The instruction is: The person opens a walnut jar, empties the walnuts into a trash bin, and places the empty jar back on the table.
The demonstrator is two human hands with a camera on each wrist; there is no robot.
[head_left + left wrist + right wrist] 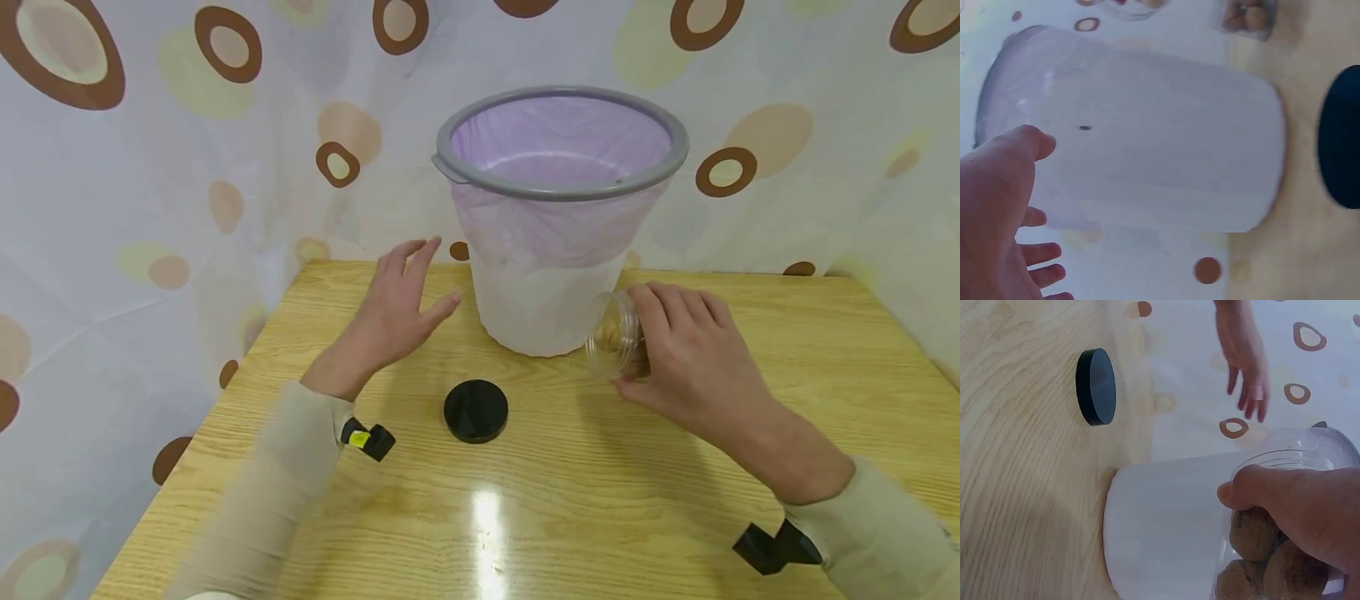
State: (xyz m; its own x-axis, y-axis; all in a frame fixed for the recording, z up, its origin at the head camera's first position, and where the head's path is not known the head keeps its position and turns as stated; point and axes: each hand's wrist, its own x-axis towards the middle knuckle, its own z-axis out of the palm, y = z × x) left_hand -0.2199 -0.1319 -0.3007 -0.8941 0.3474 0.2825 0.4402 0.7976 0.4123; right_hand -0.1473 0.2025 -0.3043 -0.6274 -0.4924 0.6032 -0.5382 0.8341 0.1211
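My right hand (693, 367) grips a clear jar (611, 333), fingers on one side and thumb on the other. The jar is tipped, its open mouth facing left beside the bin's lower right side. Several brown, roundish, walnut-like pieces (1254, 534) lie inside it. In front of the bin, a round black lid (476, 411) lies flat on the table. My left hand (397, 304) is held in the air left of the bin, fingers spread and holding nothing. A white waste bin (551, 308) with a grey rim and a purple bag lining stands upright between the hands.
The wooden table (450, 517) reaches back to a white curtain (285, 167) with brown and beige oval prints, which hangs behind and along the sides. Small black wrist devices (367, 437) sit at both sleeves.
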